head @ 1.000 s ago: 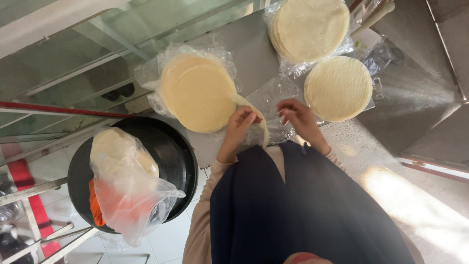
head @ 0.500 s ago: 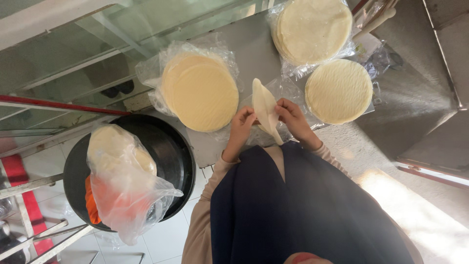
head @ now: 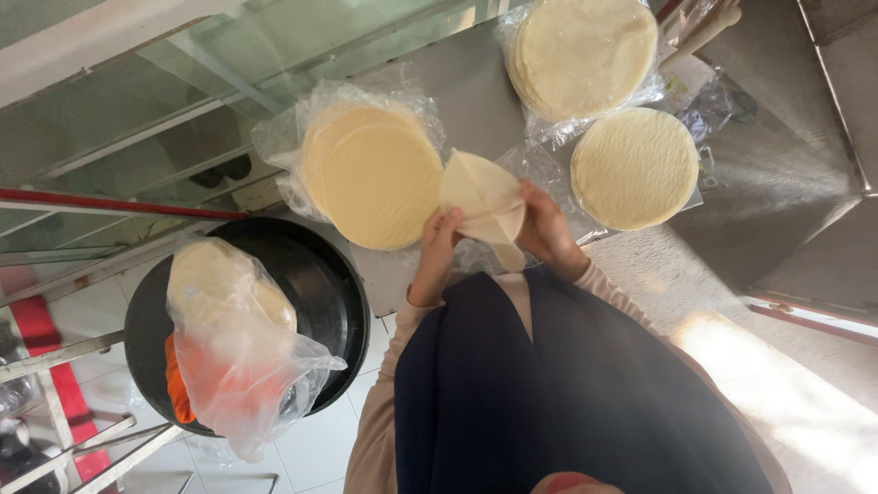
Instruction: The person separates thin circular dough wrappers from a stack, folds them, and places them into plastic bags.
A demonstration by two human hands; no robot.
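Observation:
Both my hands hold one thin pale round wrapper (head: 482, 194), folded into a cone-like shape, above the grey counter (head: 476, 82). My left hand (head: 439, 252) grips its lower left edge and my right hand (head: 546, 229) grips its right side. Just left of it lies a stack of the same pale round wrappers (head: 375, 174) on clear plastic. Two more stacks sit to the right: one in a plastic bag (head: 585, 55) at the top and one bare stack (head: 636, 166) below it.
A wide black pan (head: 325, 302) stands at the lower left on a metal frame, holding a clear plastic bag (head: 233, 348) with pale dough and something orange. A glass panel (head: 183, 101) runs along the counter's far side. White floor tiles show below.
My hands lifted a single wrapper off the counter between the stacks and folded it; it now sits higher and more folded in both hands.

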